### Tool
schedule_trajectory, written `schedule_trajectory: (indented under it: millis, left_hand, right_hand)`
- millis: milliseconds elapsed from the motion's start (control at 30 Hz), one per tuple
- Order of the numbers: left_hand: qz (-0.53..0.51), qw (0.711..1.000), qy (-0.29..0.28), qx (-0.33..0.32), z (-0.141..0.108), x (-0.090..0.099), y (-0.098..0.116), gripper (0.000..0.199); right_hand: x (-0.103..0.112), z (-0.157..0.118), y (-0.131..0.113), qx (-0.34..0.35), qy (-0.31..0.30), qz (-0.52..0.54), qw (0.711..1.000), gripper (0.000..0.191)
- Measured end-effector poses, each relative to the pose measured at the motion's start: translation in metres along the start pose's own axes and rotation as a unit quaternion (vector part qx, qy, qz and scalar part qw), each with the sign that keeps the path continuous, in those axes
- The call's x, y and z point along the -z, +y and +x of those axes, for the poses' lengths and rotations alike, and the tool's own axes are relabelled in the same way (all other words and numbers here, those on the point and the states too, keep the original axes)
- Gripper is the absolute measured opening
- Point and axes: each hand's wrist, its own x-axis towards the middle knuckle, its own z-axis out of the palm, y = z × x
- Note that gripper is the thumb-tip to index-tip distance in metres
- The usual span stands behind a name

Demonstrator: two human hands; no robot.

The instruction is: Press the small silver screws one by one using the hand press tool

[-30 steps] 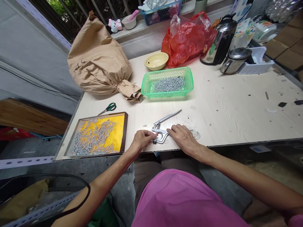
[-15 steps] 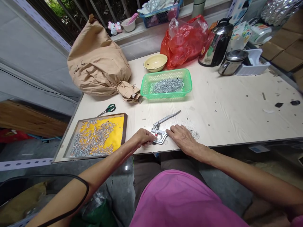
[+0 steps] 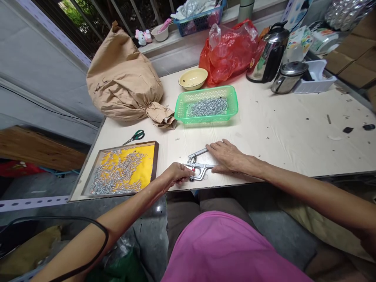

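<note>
Green basket (image 3: 206, 118): small metal pieces (image 3: 209, 107). Yellow-bottomed tray (image 3: 156, 162): similar pieces, scattered.

Both hands are on the silver pliers (image 3: 201, 166), near side of the green basket (image 3: 205, 120)!
Here's the left hand (image 3: 178, 173), fingertips pinched together at the tool's head, and the right hand (image 3: 227, 154) spans the spread handles; small metal pieces (image 3: 207, 106) lie inside the basket, the yellow bowl (image 3: 193, 79) sits just behind it, the red bag (image 3: 229, 55) behind too.
</note>
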Motion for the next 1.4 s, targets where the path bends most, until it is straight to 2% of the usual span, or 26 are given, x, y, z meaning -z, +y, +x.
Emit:
schedule_trajectory:
  millis: [233,267,333,400,467,533,567,633,733,800,900,1067,1200,1300,1400]
  left_hand:
    - [-0.006,1.0,-0.008,-0.008,-0.007,-0.002,-0.001,0.04]
    - [0.006,1.0,0.004,-0.012,-0.009,-0.002,-0.002,0.039]
    - [0.077,0.994,0.071,-0.042,-0.016,-0.003,-0.005,0.038]
    - [0.186,0.959,0.17,-0.129,-0.021,-0.008,-0.006,0.034]
    - [0.286,0.895,0.234,-0.248,-0.024,-0.017,-0.004,0.025]
    - [0.36,0.832,0.236,-0.351,-0.021,-0.028,0.001,0.033]
    - [0.389,0.808,0.223,-0.383,-0.017,-0.033,0.005,0.041]
    - [0.431,0.782,0.186,-0.41,-0.009,-0.039,0.015,0.049]
    - [0.471,0.776,0.139,-0.396,-0.002,-0.039,0.03,0.052]
    - [0.493,0.775,0.134,-0.372,-0.003,-0.037,0.036,0.056]
    - [0.511,0.773,0.15,-0.344,-0.005,-0.039,0.039,0.049]
    - [0.498,0.788,0.186,-0.311,-0.001,-0.046,0.035,0.02]
    - [0.481,0.802,0.192,-0.298,0.001,-0.044,0.034,0.012]
    - [0.458,0.807,0.208,-0.311,-0.001,-0.046,0.026,0.015]
    - [0.424,0.787,0.255,-0.369,-0.003,-0.057,0.006,0.027]
  right_hand:
    - [0.006,-0.014,-0.011,-0.004,0.029,0.022,0.999,0.062]
    - [0.005,-0.015,-0.011,-0.004,0.032,0.025,0.999,0.061]
    - [0.004,-0.015,-0.011,-0.006,0.041,0.029,0.999,0.059]
    - [0.002,-0.015,-0.012,-0.006,0.047,0.031,0.998,0.057]
    - [-0.001,-0.014,-0.012,-0.005,0.051,0.034,0.998,0.056]
    - [-0.004,-0.013,-0.014,0.001,0.059,0.042,0.997,0.058]
    - [-0.006,-0.013,-0.014,0.007,0.067,0.049,0.997,0.059]
    - [-0.01,-0.014,-0.015,0.025,0.088,0.067,0.994,0.062]
    - [-0.012,-0.014,-0.012,0.038,0.099,0.07,0.992,0.07]
    - [-0.01,-0.014,-0.009,0.024,0.079,0.041,0.996,0.067]
    - [-0.002,-0.01,-0.008,0.009,0.034,-0.01,0.999,0.043]
    - [0.004,0.001,-0.012,0.016,-0.003,-0.037,0.999,0.014]
    - [-0.002,0.006,-0.011,0.022,-0.01,-0.014,1.0,0.019]
    - [-0.006,0.004,-0.005,0.038,0.026,-0.007,0.999,0.018]
    - [-0.008,0.003,0.005,0.086,0.049,0.015,0.995,0.04]
